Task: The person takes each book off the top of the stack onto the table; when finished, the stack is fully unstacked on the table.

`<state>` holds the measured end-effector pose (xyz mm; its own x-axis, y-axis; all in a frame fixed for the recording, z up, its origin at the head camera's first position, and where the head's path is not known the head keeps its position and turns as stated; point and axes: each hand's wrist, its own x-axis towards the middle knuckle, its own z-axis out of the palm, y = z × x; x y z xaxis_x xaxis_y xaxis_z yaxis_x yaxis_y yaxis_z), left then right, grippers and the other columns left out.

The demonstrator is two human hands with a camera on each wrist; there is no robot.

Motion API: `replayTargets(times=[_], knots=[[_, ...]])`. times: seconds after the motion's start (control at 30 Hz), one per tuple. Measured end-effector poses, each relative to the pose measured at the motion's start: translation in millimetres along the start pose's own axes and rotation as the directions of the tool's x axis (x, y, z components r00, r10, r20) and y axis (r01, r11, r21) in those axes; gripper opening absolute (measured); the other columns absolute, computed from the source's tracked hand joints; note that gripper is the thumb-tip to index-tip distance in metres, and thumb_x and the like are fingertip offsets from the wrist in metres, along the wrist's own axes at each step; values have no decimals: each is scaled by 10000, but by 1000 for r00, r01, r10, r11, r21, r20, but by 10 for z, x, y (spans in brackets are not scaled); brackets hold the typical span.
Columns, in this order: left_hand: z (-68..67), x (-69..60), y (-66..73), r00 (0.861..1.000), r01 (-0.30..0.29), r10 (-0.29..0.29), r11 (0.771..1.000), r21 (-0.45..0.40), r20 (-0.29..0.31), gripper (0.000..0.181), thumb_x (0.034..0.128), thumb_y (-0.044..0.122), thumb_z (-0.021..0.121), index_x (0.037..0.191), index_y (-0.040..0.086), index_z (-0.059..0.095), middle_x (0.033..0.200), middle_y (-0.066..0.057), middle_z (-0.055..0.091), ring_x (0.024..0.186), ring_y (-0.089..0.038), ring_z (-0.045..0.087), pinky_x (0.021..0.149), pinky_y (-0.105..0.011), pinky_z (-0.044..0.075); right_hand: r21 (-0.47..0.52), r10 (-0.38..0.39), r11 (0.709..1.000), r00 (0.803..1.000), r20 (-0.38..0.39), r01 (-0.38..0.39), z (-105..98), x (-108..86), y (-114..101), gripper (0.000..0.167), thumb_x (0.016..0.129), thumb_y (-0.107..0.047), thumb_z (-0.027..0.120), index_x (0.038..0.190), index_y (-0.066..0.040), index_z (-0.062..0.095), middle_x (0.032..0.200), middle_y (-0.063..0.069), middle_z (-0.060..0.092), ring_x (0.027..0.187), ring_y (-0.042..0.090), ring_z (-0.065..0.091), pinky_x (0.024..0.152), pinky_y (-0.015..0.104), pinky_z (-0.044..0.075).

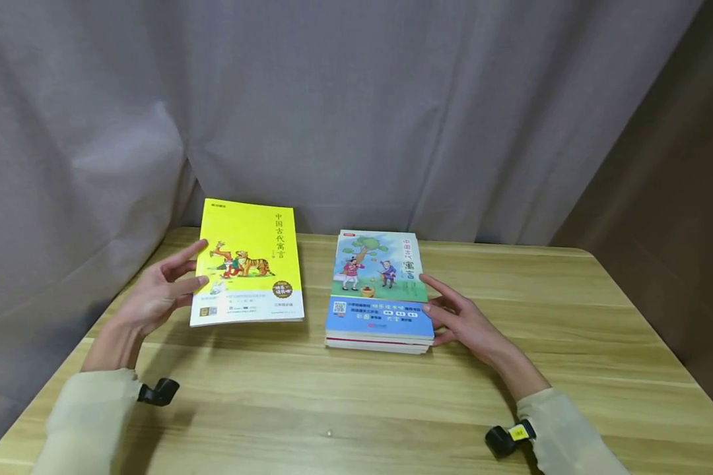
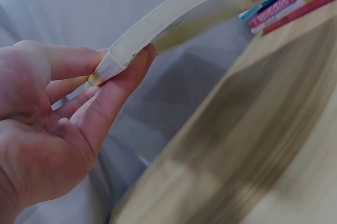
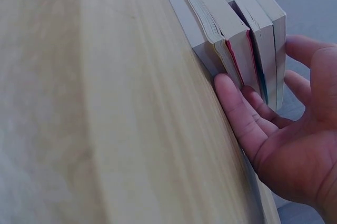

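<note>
My left hand pinches a yellow paperback book by its left edge, fingers and thumb on opposite faces. A tiger and other animals are drawn on its cover. Held above the table, the book bends in the left wrist view. Right of it lies a stack of paperbacks, topped by one with a green and blue cover. My right hand rests against the stack's right side. From the right wrist view, the fingertips touch the edges of the stacked books near the tabletop.
The wooden table extends under both forearms. A grey curtain hangs behind its far edge. Black wrist cameras, the left one and the right one, are strapped over light sleeves.
</note>
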<state>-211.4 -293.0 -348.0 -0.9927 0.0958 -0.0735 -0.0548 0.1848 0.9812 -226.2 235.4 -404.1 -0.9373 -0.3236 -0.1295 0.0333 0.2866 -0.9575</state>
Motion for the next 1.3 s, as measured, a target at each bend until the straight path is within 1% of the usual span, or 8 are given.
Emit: replayTargets(times=[0.2, 0.33, 0.6, 0.77, 0.93, 1.0, 1.1, 1.3], knots=[[-128, -7, -95, 1000, 28, -28, 999, 22, -7, 824, 1016, 89, 706, 1693, 233, 259, 1207, 1, 375, 817, -47, 540, 690, -216, 544, 11, -1, 1000, 1000, -2, 1, -3, -26, 19, 687, 1089, -299, 610, 1690, -262, 279, 1418, 312, 456, 922, 225, 705, 726, 383, 666], [-214, -11, -146, 999, 44, -44, 999, 25, -6, 826, 1019, 102, 707, 1696, 223, 249, 1224, -16, 368, 826, -38, 569, 710, -212, 562, 17, -15, 1000, 1000, -2, 15, -6, -43, 33, 680, 1093, -277, 601, 1691, -248, 277, 1412, 320, 458, 913, 224, 706, 720, 390, 666], [-419, -44, -307, 995, 96, -96, 995, -26, 21, 848, 1006, 88, 721, 1696, 226, 248, 1195, -7, 406, 835, -47, 596, 680, -205, 558, 33, -18, 999, 1000, 13, 18, 14, -25, 34, 683, 1089, -275, 610, 1689, -260, 285, 1404, 313, 456, 918, 231, 707, 720, 390, 667], [-521, -61, -381, 993, 113, -114, 993, 15, 26, 825, 1011, 104, 718, 1688, 265, 274, 1188, 19, 396, 814, -27, 553, 656, -192, 528, 43, -20, 999, 1000, 21, 19, 28, -4, 36, 686, 1088, -262, 614, 1689, -265, 284, 1410, 319, 462, 923, 231, 712, 718, 403, 667], [-571, -26, -396, 992, 121, -120, 993, -5, 43, 795, 1014, 70, 703, 1667, 309, 317, 1271, -7, 366, 894, -12, 586, 734, -198, 585, 39, -14, 999, 1000, 18, 13, 29, -7, 40, 683, 1089, -257, 610, 1689, -268, 284, 1423, 326, 467, 925, 229, 709, 712, 397, 666], [-587, -12, -396, 991, 121, -122, 992, 21, 51, 787, 1022, 67, 690, 1669, 299, 305, 1355, -47, 349, 926, -4, 603, 769, -210, 602, 36, -13, 999, 1000, 20, 12, 26, -7, 37, 685, 1089, -260, 609, 1690, -266, 281, 1428, 329, 466, 932, 227, 708, 714, 396, 666], [-612, 12, -387, 990, 128, -134, 986, 112, 49, 788, 1038, 103, 676, 1685, 253, 251, 1497, -141, 313, 945, 15, 593, 784, -213, 598, 31, -13, 999, 1000, 23, 12, 16, -6, 31, 689, 1090, -266, 608, 1692, -265, 275, 1438, 332, 463, 949, 225, 705, 720, 395, 666], [-655, 73, -375, 984, 151, -171, 950, 275, 52, 814, 1053, 175, 662, 1699, 157, 168, 1660, -288, 194, 951, -3, 544, 728, -241, 551, 14, -20, 1000, 1000, 22, 20, -11, -12, 13, 695, 1089, -271, 611, 1694, -262, 270, 1425, 332, 468, 951, 234, 702, 731, 393, 668]])
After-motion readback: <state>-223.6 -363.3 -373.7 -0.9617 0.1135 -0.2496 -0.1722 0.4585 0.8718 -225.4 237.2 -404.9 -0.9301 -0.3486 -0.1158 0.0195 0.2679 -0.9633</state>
